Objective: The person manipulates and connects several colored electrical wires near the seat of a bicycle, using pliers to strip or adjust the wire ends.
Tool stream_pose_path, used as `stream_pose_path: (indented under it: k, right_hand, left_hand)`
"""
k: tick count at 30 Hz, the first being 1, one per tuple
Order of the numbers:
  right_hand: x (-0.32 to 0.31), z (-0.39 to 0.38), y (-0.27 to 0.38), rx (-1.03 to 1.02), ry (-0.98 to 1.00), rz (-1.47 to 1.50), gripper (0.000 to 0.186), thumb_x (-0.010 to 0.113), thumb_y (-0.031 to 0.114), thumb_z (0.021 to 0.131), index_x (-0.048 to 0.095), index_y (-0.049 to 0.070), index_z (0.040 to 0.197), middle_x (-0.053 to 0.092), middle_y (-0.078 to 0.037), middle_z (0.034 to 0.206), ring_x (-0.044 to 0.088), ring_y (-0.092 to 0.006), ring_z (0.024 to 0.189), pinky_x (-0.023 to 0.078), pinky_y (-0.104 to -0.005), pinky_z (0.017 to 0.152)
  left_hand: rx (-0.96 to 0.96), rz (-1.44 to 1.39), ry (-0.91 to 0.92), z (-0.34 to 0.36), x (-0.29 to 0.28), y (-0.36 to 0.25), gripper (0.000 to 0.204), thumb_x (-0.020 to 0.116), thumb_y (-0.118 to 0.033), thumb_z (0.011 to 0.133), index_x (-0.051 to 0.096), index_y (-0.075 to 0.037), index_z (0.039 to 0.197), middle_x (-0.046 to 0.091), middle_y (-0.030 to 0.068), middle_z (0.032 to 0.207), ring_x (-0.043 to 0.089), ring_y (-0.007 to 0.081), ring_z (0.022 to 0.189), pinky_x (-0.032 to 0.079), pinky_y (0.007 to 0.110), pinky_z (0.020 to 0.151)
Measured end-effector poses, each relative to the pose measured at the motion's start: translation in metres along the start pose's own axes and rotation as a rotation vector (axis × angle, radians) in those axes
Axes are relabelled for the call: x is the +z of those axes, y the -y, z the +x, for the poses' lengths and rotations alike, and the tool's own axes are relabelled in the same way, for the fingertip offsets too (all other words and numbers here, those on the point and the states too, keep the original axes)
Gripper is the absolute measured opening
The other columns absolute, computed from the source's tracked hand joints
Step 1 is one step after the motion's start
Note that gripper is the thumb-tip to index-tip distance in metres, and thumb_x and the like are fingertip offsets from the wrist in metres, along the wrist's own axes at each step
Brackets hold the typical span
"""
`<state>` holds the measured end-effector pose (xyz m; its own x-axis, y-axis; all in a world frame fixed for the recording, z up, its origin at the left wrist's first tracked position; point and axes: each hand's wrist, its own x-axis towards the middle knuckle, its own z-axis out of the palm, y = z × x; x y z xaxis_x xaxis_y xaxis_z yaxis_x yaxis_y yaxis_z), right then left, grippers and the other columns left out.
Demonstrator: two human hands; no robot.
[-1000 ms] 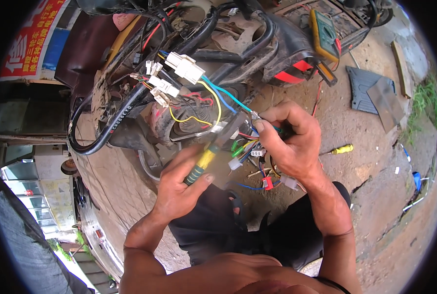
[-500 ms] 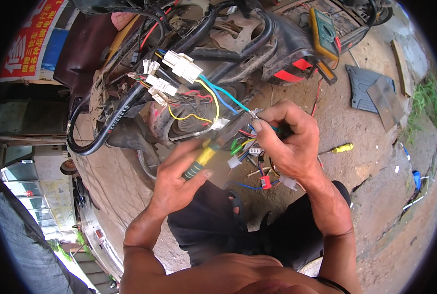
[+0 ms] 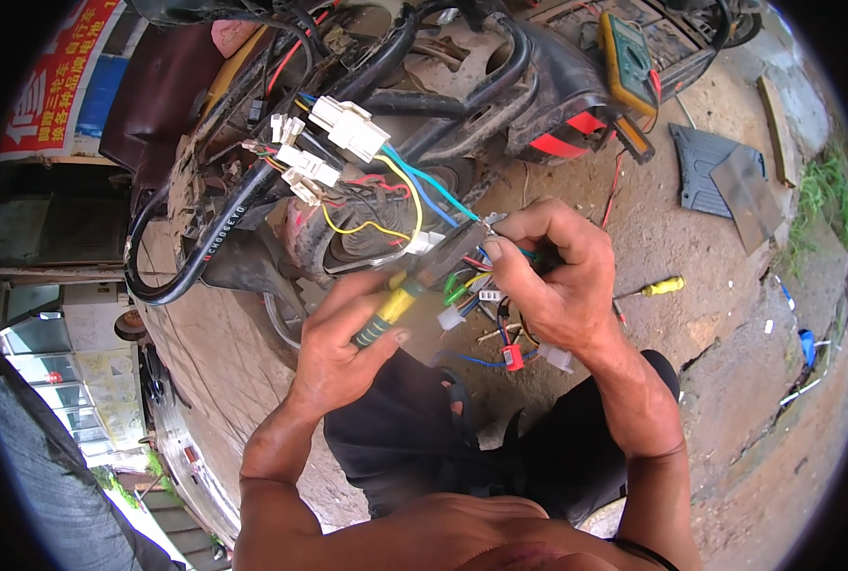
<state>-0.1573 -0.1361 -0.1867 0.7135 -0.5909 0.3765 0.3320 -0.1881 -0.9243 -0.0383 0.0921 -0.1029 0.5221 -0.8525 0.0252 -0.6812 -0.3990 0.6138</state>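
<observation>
My left hand (image 3: 338, 333) is closed around the yellow-and-green handles of a pair of pliers (image 3: 386, 317). The pliers' dark jaws point up and right, reaching the tips of my right hand's fingers. Between thumb and forefinger, my right hand (image 3: 566, 276) pinches the end of a teal wire (image 3: 433, 181); the exact contact with the jaws is too small to make out. That wire runs from a large white connector (image 3: 350, 130). Smaller white connectors (image 3: 307, 167) sit beside it. Below the jaws hangs a bundle of coloured wires with a red connector (image 3: 511, 358).
A partly stripped scooter with a black tube frame (image 3: 376, 71) fills the far side. A yellow multimeter (image 3: 628, 62) rests on its rear. On the ground at right lie a yellow-handled screwdriver (image 3: 663, 286), a dark ribbed mat (image 3: 704, 171) and a blue scrap (image 3: 807, 348).
</observation>
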Motion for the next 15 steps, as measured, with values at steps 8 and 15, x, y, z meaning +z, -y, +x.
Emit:
stream_pose_path:
  k: [8, 15]
  right_hand:
    - [0.0018, 0.0018, 0.0066, 0.038, -0.054, -0.002, 0.011, 0.081, 0.006, 0.084, 0.071, 0.003, 0.086, 0.068, -0.008, 0.073, 0.065, -0.0208, 0.064, 0.05, -0.0349, 0.06]
    - [0.0011, 0.0004, 0.0087, 0.033, -0.062, -0.007, 0.011, 0.08, 0.005, 0.084, 0.071, 0.002, 0.087, 0.068, -0.009, 0.073, 0.064, -0.0211, 0.063, 0.05, -0.0346, 0.058]
  left_hand:
    - [0.037, 0.044, -0.015, -0.0002, 0.0018, 0.0023, 0.034, 0.082, 0.0, 0.085, 0.074, 0.001, 0.118, 0.068, 0.0183, 0.128, 0.069, 0.0329, 0.114, 0.054, 0.039, 0.098]
    - [0.037, 0.046, -0.01, -0.0001, 0.0019, 0.0031, 0.033, 0.082, -0.001, 0.086, 0.073, 0.001, 0.117, 0.069, 0.019, 0.128, 0.069, 0.0338, 0.113, 0.055, 0.039, 0.097]
